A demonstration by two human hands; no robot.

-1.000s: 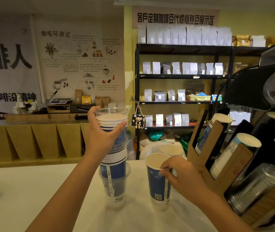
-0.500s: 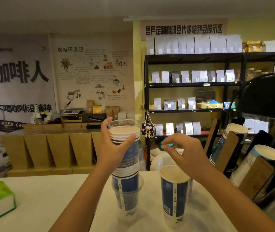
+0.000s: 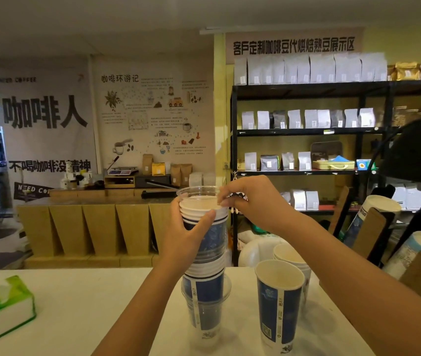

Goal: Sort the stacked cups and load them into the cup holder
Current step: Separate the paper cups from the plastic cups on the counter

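Observation:
A tall mixed stack of cups (image 3: 204,283), clear plastic and blue-and-white paper, stands on the white counter (image 3: 76,317). My left hand (image 3: 189,237) wraps around its upper part. My right hand (image 3: 245,196) reaches over from the right, fingertips pinching the rim of the clear top cup (image 3: 199,192). A single blue paper cup (image 3: 278,304) stands upright to the right, with another white cup stack (image 3: 290,255) behind it. The wooden cup holder (image 3: 373,232) at the right edge holds slanted rows of paper cups (image 3: 381,204).
A green tissue box (image 3: 1,307) lies at the counter's left edge. A black machine (image 3: 420,150) overhangs the cup holder on the right. Behind the counter are a cardboard-fronted bench and black shelves (image 3: 307,132) of coffee bags.
My right hand let go of the single blue cup, rose and moved left to the top rim of the stack. My left hand kept its hold on the stack.

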